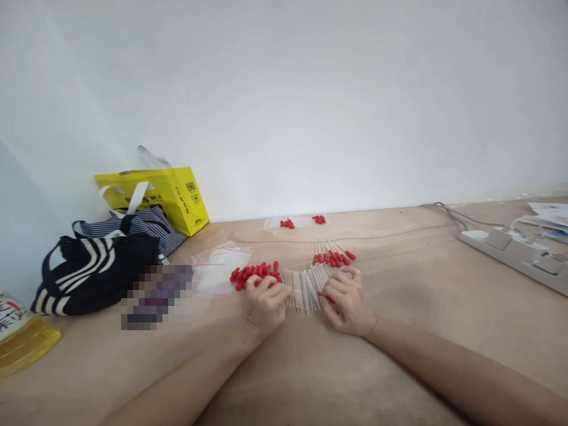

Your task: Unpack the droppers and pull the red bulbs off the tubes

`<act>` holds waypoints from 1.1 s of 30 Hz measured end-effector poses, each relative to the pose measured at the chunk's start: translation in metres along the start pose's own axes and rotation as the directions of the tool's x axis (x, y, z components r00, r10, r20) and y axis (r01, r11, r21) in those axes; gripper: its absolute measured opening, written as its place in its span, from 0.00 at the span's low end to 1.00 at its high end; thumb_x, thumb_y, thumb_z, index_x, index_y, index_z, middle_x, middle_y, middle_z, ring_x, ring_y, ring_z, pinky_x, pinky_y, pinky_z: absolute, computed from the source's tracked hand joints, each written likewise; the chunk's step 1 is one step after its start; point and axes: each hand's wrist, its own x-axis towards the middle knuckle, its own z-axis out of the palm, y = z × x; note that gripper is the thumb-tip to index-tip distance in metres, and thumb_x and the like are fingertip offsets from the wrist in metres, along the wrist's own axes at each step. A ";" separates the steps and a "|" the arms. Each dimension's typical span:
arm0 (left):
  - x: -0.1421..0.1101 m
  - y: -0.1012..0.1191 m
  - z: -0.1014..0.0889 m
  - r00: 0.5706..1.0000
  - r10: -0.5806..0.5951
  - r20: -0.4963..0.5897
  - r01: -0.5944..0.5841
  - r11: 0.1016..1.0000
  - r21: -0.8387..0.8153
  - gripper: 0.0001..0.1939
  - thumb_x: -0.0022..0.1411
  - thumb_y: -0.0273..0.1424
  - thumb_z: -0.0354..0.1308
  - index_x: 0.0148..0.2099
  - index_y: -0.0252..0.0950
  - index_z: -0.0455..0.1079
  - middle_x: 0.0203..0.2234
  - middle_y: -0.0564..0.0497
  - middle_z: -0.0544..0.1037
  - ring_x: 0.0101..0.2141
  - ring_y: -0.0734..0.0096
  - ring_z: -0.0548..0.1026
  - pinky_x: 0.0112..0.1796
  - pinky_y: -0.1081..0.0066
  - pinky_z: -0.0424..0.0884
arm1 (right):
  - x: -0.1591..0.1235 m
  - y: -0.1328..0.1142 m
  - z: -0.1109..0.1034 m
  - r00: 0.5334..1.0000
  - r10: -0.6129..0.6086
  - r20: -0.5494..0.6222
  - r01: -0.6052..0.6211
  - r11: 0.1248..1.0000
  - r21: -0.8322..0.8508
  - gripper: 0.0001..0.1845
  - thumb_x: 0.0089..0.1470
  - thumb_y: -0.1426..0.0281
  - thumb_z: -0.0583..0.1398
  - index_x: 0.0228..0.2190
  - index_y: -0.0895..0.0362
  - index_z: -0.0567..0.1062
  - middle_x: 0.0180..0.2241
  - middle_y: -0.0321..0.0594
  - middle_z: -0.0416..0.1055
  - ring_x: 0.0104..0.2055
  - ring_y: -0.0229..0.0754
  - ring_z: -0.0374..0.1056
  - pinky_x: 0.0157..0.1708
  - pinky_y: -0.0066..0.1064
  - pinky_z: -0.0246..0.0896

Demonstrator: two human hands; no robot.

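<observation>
My left hand [267, 303] is closed in a pinch, and what looks like a clear dropper tube juts from its fingertips. My right hand [348, 302] is closed on a red rubber bulb [328, 297], mostly covered by the fingers. Between and behind the hands, a row of clear dropper tubes [302, 290] lies side by side on the table. A heap of loose red bulbs [260, 272] sits just beyond my left hand. Behind my right hand, several droppers with red bulbs fitted [335, 257] lie with their thin ends pointing to the wall.
Clear zip bags [224, 266] lie left of the heap. A bag with red bulbs and tubes [304, 222] rests by the wall. At left are a yellow bag [177, 201], a black striped bag [102, 272] and an oil bottle [26, 340]. A power strip [515, 254] is at right.
</observation>
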 end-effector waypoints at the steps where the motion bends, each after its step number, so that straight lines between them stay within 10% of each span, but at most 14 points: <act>1: 0.000 -0.002 -0.002 0.999 -0.040 -0.004 0.040 0.999 0.008 0.09 0.57 0.28 0.52 0.25 0.38 0.68 0.18 0.57 0.75 0.26 0.72 0.67 0.34 0.64 0.52 | -0.001 0.003 -0.002 0.999 0.036 -0.018 -0.036 0.999 -0.008 0.10 0.49 0.71 0.52 0.20 0.58 0.68 0.19 0.33 0.63 0.28 0.36 0.58 0.42 0.37 0.42; 8: 0.017 -0.012 -0.010 0.932 -0.300 0.203 0.329 0.936 -0.128 0.11 0.60 0.28 0.44 0.36 0.37 0.68 0.28 0.51 0.77 0.31 0.68 0.71 0.33 0.67 0.62 | 0.000 0.028 -0.010 0.957 0.285 -0.060 -0.291 0.947 -0.139 0.11 0.53 0.66 0.52 0.28 0.54 0.73 0.28 0.36 0.70 0.33 0.37 0.62 0.38 0.33 0.41; 15: 0.052 -0.028 0.002 0.513 -0.454 0.729 0.703 0.710 -0.052 0.10 0.52 0.27 0.49 0.37 0.34 0.67 0.20 0.54 0.75 0.21 0.74 0.72 0.24 0.76 0.63 | 0.001 0.048 -0.012 0.823 0.569 -0.001 -0.548 0.793 -0.266 0.11 0.50 0.63 0.52 0.25 0.54 0.71 0.23 0.35 0.71 0.30 0.41 0.62 0.33 0.34 0.40; 21: 0.056 -0.030 0.029 0.399 -0.466 0.790 0.701 0.710 0.064 0.10 0.46 0.26 0.53 0.33 0.30 0.70 0.13 0.54 0.72 0.15 0.75 0.68 0.18 0.77 0.59 | 0.001 0.044 -0.006 0.805 0.588 0.078 -0.552 0.790 -0.268 0.11 0.48 0.62 0.54 0.22 0.54 0.69 0.23 0.34 0.71 0.30 0.41 0.63 0.34 0.34 0.40; 28: 0.052 -0.024 0.025 0.504 -0.454 0.735 0.612 0.788 0.067 0.15 0.50 0.30 0.54 0.40 0.28 0.69 0.19 0.48 0.75 0.24 0.66 0.73 0.26 0.71 0.65 | 0.000 0.044 -0.002 0.818 0.561 0.128 -0.521 0.816 -0.250 0.14 0.52 0.62 0.51 0.22 0.54 0.72 0.23 0.36 0.72 0.33 0.42 0.64 0.33 0.34 0.39; 31: 0.044 -0.008 0.013 0.704 -0.277 0.654 0.426 0.901 -0.078 0.17 0.56 0.34 0.50 0.47 0.35 0.66 0.36 0.44 0.75 0.39 0.64 0.71 0.40 0.65 0.63 | 0.002 0.047 -0.003 0.811 0.574 0.118 -0.543 0.812 -0.214 0.16 0.53 0.62 0.50 0.23 0.53 0.72 0.24 0.36 0.73 0.34 0.43 0.64 0.33 0.33 0.40; 33: 0.036 0.003 0.008 0.819 0.050 0.572 0.110 0.964 -0.242 0.20 0.55 0.40 0.52 0.50 0.40 0.64 0.45 0.44 0.70 0.46 0.61 0.67 0.46 0.60 0.59 | 0.003 0.051 -0.004 0.800 0.594 0.082 -0.571 0.796 -0.202 0.16 0.53 0.62 0.49 0.23 0.53 0.73 0.24 0.36 0.73 0.33 0.42 0.64 0.33 0.33 0.40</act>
